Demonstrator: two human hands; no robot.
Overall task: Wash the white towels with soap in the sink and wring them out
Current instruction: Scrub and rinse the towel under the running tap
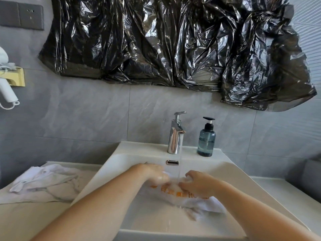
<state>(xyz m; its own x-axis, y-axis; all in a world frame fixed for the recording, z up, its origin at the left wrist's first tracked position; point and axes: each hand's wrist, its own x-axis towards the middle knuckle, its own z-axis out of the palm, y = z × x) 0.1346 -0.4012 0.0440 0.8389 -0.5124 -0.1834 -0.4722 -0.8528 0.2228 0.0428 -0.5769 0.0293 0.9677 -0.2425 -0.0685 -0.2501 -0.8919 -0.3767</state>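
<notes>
head view: your left hand (157,174) and right hand (195,184) both grip the white towel (194,200) over the sink (112,164), under the running faucet (175,134). rub cloth against cloth, keep it low to limit splashing, and work every fold through the stream.

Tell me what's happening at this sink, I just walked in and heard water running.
A person is washing a white towel with orange print in the sink. The left hand and right hand both grip it under the stream from the faucet. A soap bottle stands on the rim to the right of the faucet. Another white towel lies crumpled on the counter to the left.
</notes>
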